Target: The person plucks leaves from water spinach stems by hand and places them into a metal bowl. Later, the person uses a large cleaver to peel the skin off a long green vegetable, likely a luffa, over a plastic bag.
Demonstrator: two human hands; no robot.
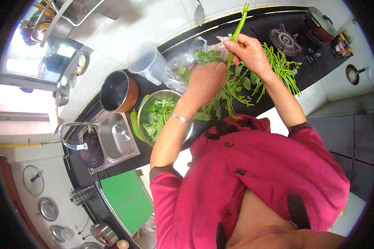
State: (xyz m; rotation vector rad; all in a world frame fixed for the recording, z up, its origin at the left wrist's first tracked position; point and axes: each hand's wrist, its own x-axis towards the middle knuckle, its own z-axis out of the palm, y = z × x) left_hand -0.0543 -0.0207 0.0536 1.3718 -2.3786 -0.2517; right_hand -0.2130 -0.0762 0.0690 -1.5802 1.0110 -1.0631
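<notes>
My right hand [251, 54] grips a thick green vegetable stem [241, 23] between thumb and fingers, its upper end pointing away from me. At the lower part of that stem, the curled fingers of my left hand [207, 82] close on it; the fingertips are hidden. Beneath both hands lies a heap of leafy greens [237, 90] on the black countertop. A stainless steel bowl [139, 123] holding picked green leaves [159, 113] stands below my left wrist, partly covered by my forearm. To the right of my right wrist is a pile of thin green stems [282, 67].
A clear plastic bag [174, 74] and a translucent plastic pitcher [145, 59] stand behind the bowl. Left of them are a brown pot [129, 98], a long green vegetable [135, 124] and a steel sink [112, 140] with a faucet [61, 132]. A gas burner [285, 39] and lidded pot [319, 25] are far right.
</notes>
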